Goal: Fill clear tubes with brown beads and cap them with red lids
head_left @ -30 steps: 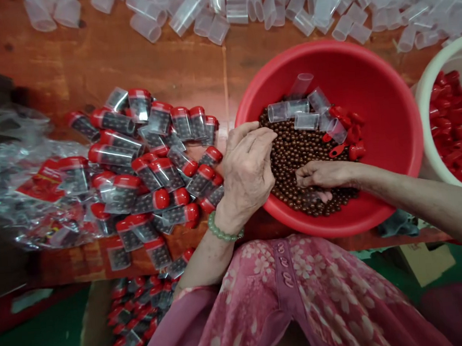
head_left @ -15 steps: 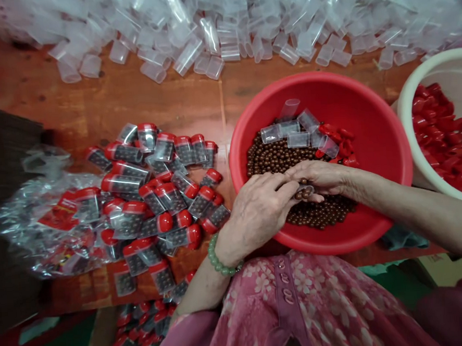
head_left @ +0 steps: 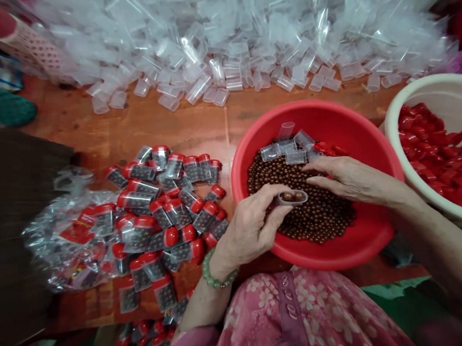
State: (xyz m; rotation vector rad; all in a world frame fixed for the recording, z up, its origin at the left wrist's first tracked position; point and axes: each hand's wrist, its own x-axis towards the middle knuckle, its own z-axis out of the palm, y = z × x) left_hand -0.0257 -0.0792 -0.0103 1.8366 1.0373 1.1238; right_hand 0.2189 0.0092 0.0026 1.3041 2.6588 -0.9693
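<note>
My left hand (head_left: 253,221) is closed around a clear plastic tube (head_left: 293,197) with brown balls in it, its open end facing right. Over the brown balls (head_left: 281,172) in the red basin (head_left: 247,127), my right hand (head_left: 343,179) hovers with thumb and fingers apart, and nothing shows between them. Several empty clear tubes (head_left: 296,157) lie on the balls at the back of the basin. Beside them, partly behind my right hand, are small red caps (head_left: 331,148).
Filled tubes with red caps (head_left: 178,212) are heaped on the wooden table (head_left: 197,125) at left, beside a clear plastic bag (head_left: 43,247). A big pile of empty tubes (head_left: 224,69) spans the back. At right stands a white tub (head_left: 393,111) holding red caps.
My right hand has come away from the left and moved right, its fingers opening. The left hand keeps the tube, now with its mouth in sight. The camera view has shifted.
</note>
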